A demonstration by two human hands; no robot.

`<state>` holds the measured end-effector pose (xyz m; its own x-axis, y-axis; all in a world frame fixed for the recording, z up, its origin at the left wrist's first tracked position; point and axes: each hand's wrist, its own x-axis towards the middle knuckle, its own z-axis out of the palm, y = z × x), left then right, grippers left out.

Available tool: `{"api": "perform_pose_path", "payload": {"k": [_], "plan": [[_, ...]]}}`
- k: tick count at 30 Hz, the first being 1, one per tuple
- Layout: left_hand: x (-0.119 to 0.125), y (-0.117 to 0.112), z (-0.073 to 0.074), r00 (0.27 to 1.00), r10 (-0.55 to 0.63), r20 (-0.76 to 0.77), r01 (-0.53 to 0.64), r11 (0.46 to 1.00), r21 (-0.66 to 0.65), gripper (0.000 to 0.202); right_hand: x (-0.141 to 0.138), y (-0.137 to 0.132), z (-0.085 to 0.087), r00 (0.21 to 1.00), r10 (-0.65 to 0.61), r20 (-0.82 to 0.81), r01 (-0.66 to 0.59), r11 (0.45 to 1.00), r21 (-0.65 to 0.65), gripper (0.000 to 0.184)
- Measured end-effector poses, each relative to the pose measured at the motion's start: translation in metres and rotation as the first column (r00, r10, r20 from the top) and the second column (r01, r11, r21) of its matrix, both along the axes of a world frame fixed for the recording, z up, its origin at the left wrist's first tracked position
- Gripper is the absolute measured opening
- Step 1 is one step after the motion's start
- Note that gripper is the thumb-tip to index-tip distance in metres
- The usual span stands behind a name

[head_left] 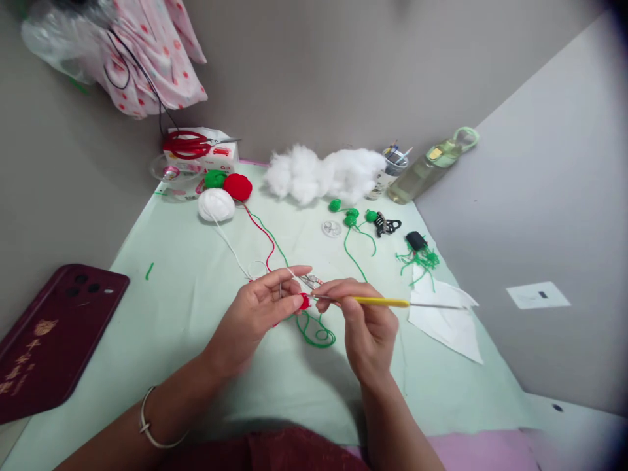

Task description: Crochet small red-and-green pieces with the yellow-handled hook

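Observation:
My left hand [262, 307] pinches a small red crochet piece [305, 301] between thumb and fingers, with red and white yarn strands running over its fingers. My right hand [363, 320] grips a yellow-handled crochet hook [387, 302], its tip at the red piece. A loop of green yarn [316, 332] lies on the pale green cloth [171, 307] just under my hands. The red, white and green strands lead back to a red yarn ball [238, 186], a white yarn ball [216, 205] and a green yarn ball [214, 178].
White stuffing [321, 173] lies at the back, beside a cup of tools [390, 171] and a bottle [432, 163]. Small green crochet pieces [350, 216], green yarn scraps [419, 260] and white paper [449, 320] lie to the right. Red scissors [189, 144] rest on a box; a dark red phone [53, 337] lies left.

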<state>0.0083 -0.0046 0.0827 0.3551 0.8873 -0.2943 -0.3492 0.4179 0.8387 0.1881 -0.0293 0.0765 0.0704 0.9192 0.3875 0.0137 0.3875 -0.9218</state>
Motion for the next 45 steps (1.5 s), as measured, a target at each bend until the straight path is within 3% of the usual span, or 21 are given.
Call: {"api": "perform_pose_path", "payload": {"k": [8, 12, 17, 21, 23, 27, 30, 34, 37, 42, 45], "plan": [[0.002, 0.000, -0.002, 0.997, 0.035, -0.064, -0.032, 0.998, 0.047, 0.040, -0.002, -0.004, 0.001, 0.922, -0.109, 0.372, 0.000, 0.960, 0.281, 0.027], [0.003, 0.000, -0.002, 0.995, 0.063, -0.074, -0.059, 0.996, 0.065, 0.042, -0.001, -0.008, -0.005, 0.868, -0.172, 0.466, -0.020, 0.925, 0.378, 0.031], [0.004, -0.001, 0.000, 0.999, 0.044, -0.022, -0.043, 0.998, 0.053, 0.050, -0.002, -0.011, -0.012, 0.744, -0.322, 0.585, 0.003, 0.878, 0.479, 0.043], [0.003, 0.000, 0.001, 0.999, -0.011, 0.052, 0.014, 0.997, -0.073, 0.052, -0.005, -0.012, -0.013, 0.644, -0.386, 0.661, -0.047, 0.842, 0.537, 0.057], [0.003, 0.001, 0.000, 0.988, -0.069, 0.137, 0.091, 0.983, -0.160, 0.052, -0.006, -0.012, -0.012, 0.666, -0.379, 0.643, -0.025, 0.850, 0.527, 0.058], [0.000, 0.004, -0.004, 0.955, -0.094, 0.282, 0.165, 0.957, -0.240, 0.046, -0.008, -0.010, -0.008, 0.873, -0.225, 0.432, 0.057, 0.928, 0.368, 0.040], [-0.003, 0.007, -0.004, 0.965, -0.066, 0.253, 0.120, 0.971, -0.207, 0.047, -0.007, -0.007, -0.003, 0.966, -0.159, 0.203, 0.112, 0.968, 0.224, 0.026], [-0.002, 0.006, -0.002, 0.991, -0.012, 0.134, 0.029, 0.992, -0.125, 0.043, -0.006, -0.001, -0.002, 0.995, -0.055, -0.083, 0.056, 0.998, 0.004, 0.020], [0.004, 0.001, -0.003, 0.994, -0.019, 0.104, 0.026, 0.998, -0.061, 0.041, -0.009, 0.002, -0.002, 1.000, -0.011, 0.008, 0.010, 1.000, 0.020, 0.018], [0.010, -0.004, -0.005, 0.994, 0.063, 0.085, -0.062, 0.998, -0.014, 0.049, -0.015, -0.004, -0.006, 0.930, -0.197, 0.310, 0.133, 0.967, 0.217, 0.029], [0.010, -0.003, -0.006, 0.990, 0.040, 0.138, -0.026, 0.994, -0.103, 0.051, -0.014, -0.009, -0.009, 0.863, -0.264, 0.430, 0.130, 0.940, 0.317, 0.039]]}}
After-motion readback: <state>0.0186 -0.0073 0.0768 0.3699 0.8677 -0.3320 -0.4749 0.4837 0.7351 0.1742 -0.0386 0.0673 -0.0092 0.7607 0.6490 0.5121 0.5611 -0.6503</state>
